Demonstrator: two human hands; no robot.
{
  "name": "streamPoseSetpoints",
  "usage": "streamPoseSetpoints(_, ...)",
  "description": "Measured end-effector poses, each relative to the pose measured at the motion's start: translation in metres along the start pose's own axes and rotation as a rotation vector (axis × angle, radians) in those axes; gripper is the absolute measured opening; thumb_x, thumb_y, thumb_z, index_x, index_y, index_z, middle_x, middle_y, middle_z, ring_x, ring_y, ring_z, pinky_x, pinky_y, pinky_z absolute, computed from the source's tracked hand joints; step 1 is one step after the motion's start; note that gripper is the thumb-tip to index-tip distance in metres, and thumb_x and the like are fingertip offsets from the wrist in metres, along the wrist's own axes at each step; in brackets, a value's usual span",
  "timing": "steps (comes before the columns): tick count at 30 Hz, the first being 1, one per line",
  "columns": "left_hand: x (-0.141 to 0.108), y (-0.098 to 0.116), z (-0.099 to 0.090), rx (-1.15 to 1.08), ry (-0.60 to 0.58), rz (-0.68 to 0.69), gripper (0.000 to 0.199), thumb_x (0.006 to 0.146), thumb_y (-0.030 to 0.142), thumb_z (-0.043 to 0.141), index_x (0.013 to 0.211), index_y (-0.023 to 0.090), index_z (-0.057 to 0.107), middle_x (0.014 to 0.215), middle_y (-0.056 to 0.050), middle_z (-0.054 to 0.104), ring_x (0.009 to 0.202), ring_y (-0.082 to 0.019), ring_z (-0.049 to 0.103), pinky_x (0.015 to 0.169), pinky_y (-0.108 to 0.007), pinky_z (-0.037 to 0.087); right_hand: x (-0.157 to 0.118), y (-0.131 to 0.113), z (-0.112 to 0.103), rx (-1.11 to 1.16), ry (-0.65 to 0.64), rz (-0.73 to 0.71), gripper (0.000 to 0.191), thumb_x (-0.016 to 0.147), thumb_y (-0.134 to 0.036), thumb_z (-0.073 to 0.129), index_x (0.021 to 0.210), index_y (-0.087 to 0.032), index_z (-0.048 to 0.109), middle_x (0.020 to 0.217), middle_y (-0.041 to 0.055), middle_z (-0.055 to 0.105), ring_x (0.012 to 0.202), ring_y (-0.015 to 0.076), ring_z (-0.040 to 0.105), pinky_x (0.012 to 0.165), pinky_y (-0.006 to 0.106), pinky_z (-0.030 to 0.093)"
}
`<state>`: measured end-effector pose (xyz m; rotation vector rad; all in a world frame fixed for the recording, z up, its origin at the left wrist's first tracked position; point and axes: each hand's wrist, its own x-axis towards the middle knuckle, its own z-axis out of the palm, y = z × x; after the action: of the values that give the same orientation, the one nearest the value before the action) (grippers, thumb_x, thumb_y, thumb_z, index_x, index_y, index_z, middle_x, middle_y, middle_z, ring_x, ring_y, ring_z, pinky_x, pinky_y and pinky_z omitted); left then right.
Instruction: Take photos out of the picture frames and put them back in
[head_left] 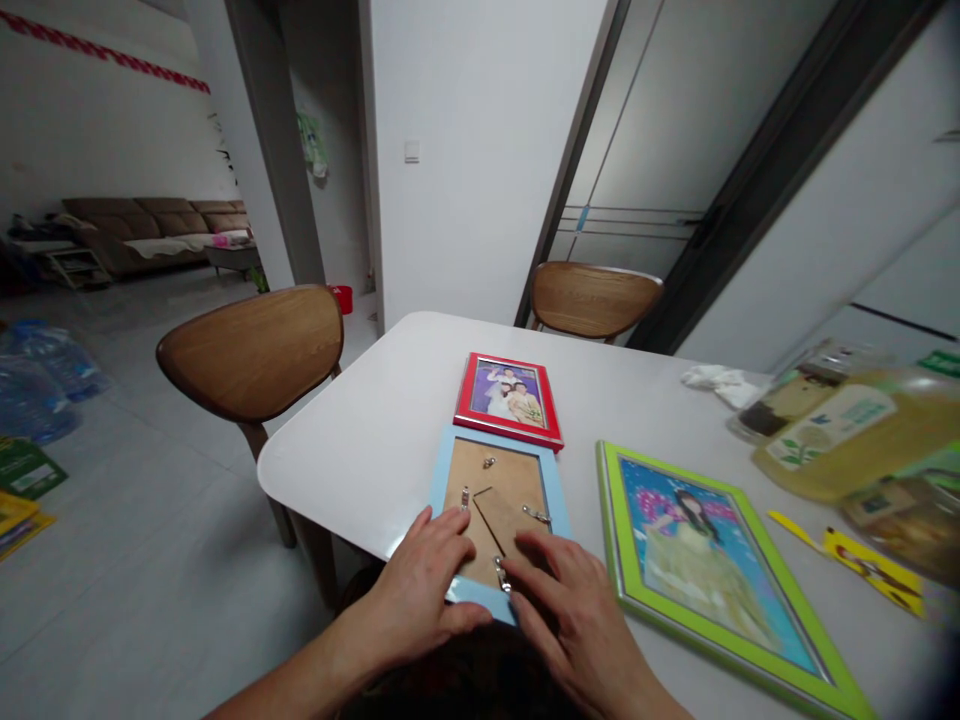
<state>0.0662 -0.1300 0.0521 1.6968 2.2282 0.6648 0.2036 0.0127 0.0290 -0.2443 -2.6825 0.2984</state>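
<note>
A light blue picture frame (560, 497) lies face down on the white table, its brown backboard (517, 480) showing several metal clips. My left hand (429, 570) rests on the frame's left edge and lower corner, fingers stretched over the board and thumb along the near edge. On the near right side my right hand (574, 600) has its fingers apart, fingertips close to the metal clip (502, 574) at the near edge; whether they touch it I cannot tell. Beyond the blue frame a red picture frame (510, 398) lies face up with a group photo.
To the right lies a green picture frame (720, 570) with a portrait. Behind it are a bottle of yellow liquid (832, 425), a clear jar (795, 400), a yellow packet (874, 570) and white tissue (721, 382). Wooden chairs stand at the left (255, 350) and far side (596, 300).
</note>
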Motion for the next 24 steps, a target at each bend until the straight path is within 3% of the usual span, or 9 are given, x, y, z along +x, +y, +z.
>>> streamPoseSetpoints(6, -0.003, -0.008, 0.006, -0.06, 0.028, 0.046, 0.029, 0.063, 0.033, 0.067, 0.083, 0.018, 0.052, 0.124, -0.011, 0.043, 0.119, -0.02, 0.032, 0.101, -0.042, 0.015, 0.016, -0.007, -0.004, 0.111, -0.145, 0.052, 0.017, 0.077, -0.027, 0.047, 0.081, -0.028, 0.064, 0.084, 0.004, 0.056, 0.08, 0.0171, 0.05, 0.069, 0.033, 0.038)
streamPoseSetpoints(12, -0.003, -0.012, 0.009, -0.092, 0.044, 0.047, 0.03, 0.063, 0.036, 0.067, 0.081, 0.018, 0.051, 0.121, -0.011, 0.046, 0.117, -0.019, 0.034, 0.101, -0.041, 0.014, 0.03, -0.011, -0.002, 0.166, -0.175, 0.014, 0.016, 0.076, -0.023, 0.048, 0.073, -0.026, 0.064, 0.079, 0.0026, 0.054, 0.078, 0.0161, 0.047, 0.068, 0.032, 0.036)
streamPoseSetpoints(19, -0.002, -0.014, 0.011, -0.123, 0.045, 0.046, 0.031, 0.062, 0.037, 0.068, 0.081, 0.019, 0.051, 0.122, -0.011, 0.046, 0.117, -0.02, 0.035, 0.101, -0.043, 0.013, 0.02, -0.005, -0.004, 0.179, -0.119, -0.097, 0.017, 0.076, -0.021, 0.046, 0.081, -0.025, 0.062, 0.088, 0.0042, 0.055, 0.084, 0.0171, 0.048, 0.073, 0.033, 0.038)
streamPoseSetpoints(22, -0.002, -0.015, 0.012, -0.132, 0.051, 0.05, 0.031, 0.062, 0.036, 0.068, 0.08, 0.019, 0.051, 0.122, -0.011, 0.046, 0.117, -0.02, 0.034, 0.1, -0.043, 0.013, 0.021, 0.015, -0.003, 0.117, -0.016, 0.01, 0.022, 0.078, -0.024, 0.044, 0.09, -0.02, 0.061, 0.086, 0.0065, 0.056, 0.081, 0.0169, 0.05, 0.071, 0.031, 0.041)
streamPoseSetpoints(24, -0.001, -0.015, 0.012, -0.138, 0.049, 0.046, 0.031, 0.06, 0.035, 0.069, 0.079, 0.019, 0.051, 0.122, -0.011, 0.046, 0.117, -0.02, 0.035, 0.1, -0.043, 0.013, 0.024, 0.031, -0.002, 0.036, 0.029, 0.134, 0.022, 0.077, -0.026, 0.044, 0.087, -0.017, 0.062, 0.082, 0.0075, 0.056, 0.077, 0.0177, 0.051, 0.069, 0.031, 0.042)
